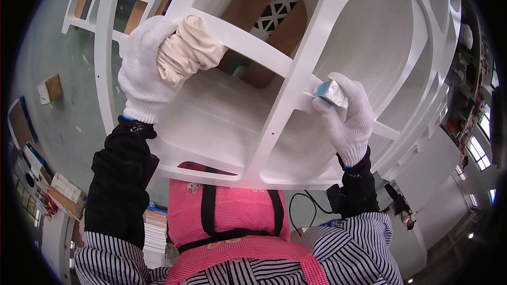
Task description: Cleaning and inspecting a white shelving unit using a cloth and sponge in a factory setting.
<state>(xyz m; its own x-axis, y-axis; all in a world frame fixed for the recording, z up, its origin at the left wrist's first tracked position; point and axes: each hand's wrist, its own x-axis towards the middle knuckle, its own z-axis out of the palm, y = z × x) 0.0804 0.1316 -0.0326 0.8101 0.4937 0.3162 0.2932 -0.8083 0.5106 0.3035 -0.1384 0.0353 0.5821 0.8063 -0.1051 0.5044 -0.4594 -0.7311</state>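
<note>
**White cabinet frame, one gloved hand on each side**

White painted wood fills most of what I see: a curved cabinet frame (274,105) with arched openings, smooth and matte, its straight bars bending with the lens. I'll take that frame as my landmark and go across from its left.

Left of the frame, a wooden block (50,88) lies on the grey-green floor, well apart from everything in hand.

On the frame's upper left crossbar, my left hand (141,71) sits in a knitted white cotton glove, fingers curled shut around a bunched cream cloth (187,50). The cloth is soft, creased and folded over itself, and it touches the bar. I judge it is wadded like this so a thick pad meets the paint rather than a loose edge.

Below the frame, near its lower rim, hangs a pink apron (232,216) with black straps, over striped sleeves.

On the frame's central upright, where it meets a crossbar, my right hand (346,116) wears the same knitted glove. Its fingers close on a small pale block (330,94), bluish-grey and roughly rectangular, pressed flat against the joint. I read the flat hold as a way to keep its whole face on the surface. Whether it is sponge or abrasive I cannot tell.
</note>
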